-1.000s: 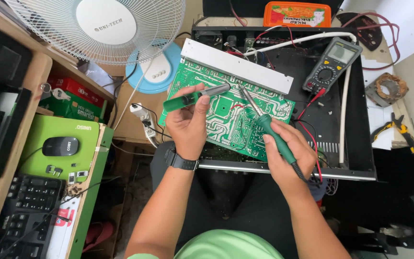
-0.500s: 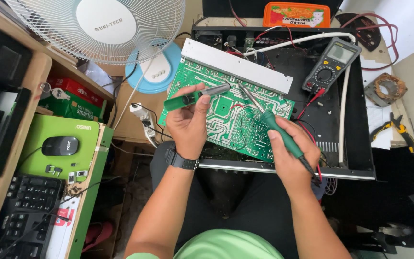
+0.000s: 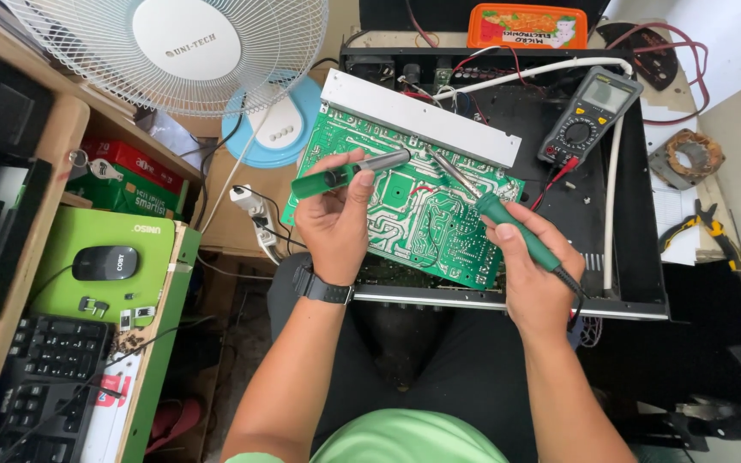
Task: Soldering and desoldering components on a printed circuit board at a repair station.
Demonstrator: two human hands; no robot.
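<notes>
A green circuit board (image 3: 422,214) lies tilted, solder side up, over an open black metal chassis (image 3: 636,257). My left hand (image 3: 336,219) grips a green and grey desoldering pump (image 3: 349,174), held level above the board's upper left part with its tip pointing right. My right hand (image 3: 533,270) holds a green-handled soldering iron (image 3: 499,219), its metal tip slanting up-left and resting on the board near the pump's nozzle. A black watch sits on my left wrist.
A grey multimeter (image 3: 589,116) with red and black leads lies in the chassis at upper right. A white fan (image 3: 190,43) stands upper left. Mouse (image 3: 105,261) on a green pad, keyboard (image 3: 40,386), yellow-handled pliers (image 3: 701,227) and an orange box (image 3: 525,26) surround the chassis.
My right hand and the soldering iron have shifted slightly right and down along the board. My left hand with the pump has barely moved.
</notes>
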